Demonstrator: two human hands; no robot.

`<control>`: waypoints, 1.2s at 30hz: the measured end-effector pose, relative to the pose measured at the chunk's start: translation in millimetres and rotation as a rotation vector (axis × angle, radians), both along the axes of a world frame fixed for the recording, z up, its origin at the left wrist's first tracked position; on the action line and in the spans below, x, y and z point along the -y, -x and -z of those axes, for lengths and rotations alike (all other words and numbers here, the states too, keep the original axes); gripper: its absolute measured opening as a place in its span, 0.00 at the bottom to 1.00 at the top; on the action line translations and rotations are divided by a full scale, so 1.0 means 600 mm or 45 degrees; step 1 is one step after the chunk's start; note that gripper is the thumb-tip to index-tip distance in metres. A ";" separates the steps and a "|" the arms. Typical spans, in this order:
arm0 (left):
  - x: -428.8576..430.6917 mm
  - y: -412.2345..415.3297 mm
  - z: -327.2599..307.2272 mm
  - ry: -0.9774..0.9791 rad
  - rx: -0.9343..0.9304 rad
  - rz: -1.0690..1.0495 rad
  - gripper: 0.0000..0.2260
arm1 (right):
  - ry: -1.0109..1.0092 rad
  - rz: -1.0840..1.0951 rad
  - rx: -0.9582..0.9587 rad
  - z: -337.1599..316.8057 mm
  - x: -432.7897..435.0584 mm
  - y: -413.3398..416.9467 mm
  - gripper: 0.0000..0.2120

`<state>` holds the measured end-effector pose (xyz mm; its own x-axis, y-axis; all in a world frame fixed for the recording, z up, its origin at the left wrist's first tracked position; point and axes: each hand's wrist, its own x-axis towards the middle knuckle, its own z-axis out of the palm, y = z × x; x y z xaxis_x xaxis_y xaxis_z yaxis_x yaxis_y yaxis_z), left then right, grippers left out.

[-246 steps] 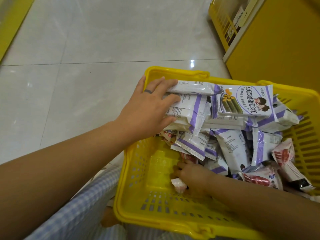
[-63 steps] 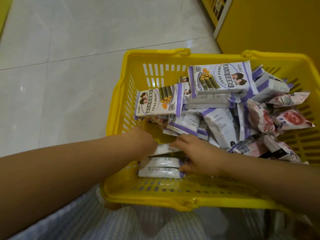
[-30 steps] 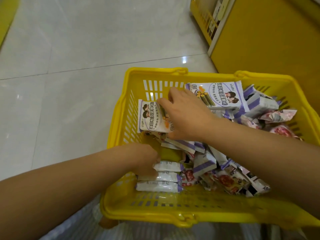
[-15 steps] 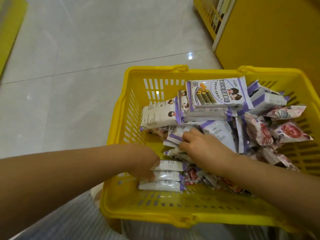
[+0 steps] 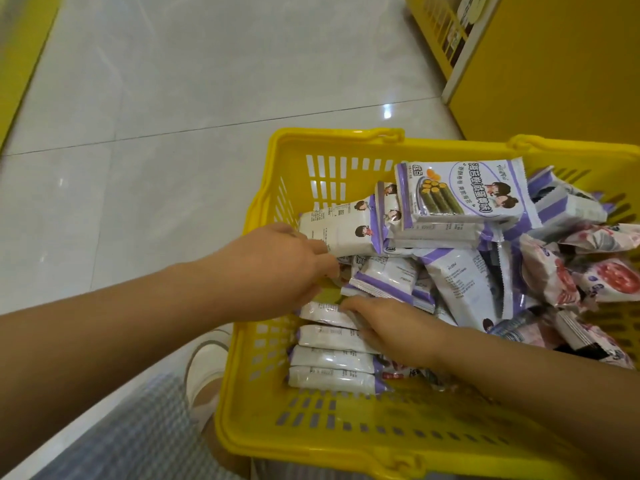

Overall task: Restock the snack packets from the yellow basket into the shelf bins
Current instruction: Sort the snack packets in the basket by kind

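The yellow basket (image 5: 332,138) stands on the floor in front of me, full of snack packets. Several white-and-purple packets (image 5: 332,358) stand on edge in a row at its near left. A loose pile of the same packets (image 5: 460,194) fills the middle, and pink-and-red packets (image 5: 588,275) lie at the right. My right hand (image 5: 388,329) lies palm down on the row's farthest packet (image 5: 322,311), fingers closed over its end. My left hand (image 5: 287,268) reaches into the pile with fingers apart, touching a white packet (image 5: 341,233).
A yellow shelf unit (image 5: 554,64) rises at the top right, with a low wire-fronted bin (image 5: 438,29) beside it. Another yellow edge (image 5: 20,50) runs along the far left. Pale tiled floor (image 5: 207,81) lies between them. My shoe (image 5: 207,365) and checked clothing (image 5: 138,431) are below the basket's left side.
My right hand has drawn a packet from the pile down onto the upright row, which is one packet longer. My left hand has left the row and moved up to the pile.
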<state>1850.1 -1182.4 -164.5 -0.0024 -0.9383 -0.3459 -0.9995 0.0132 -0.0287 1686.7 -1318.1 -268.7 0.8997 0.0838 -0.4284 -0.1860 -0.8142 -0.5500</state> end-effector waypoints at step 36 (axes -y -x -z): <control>0.077 0.003 -0.009 -0.756 -0.485 -0.341 0.42 | 0.104 -0.148 -0.114 -0.026 -0.011 0.060 0.34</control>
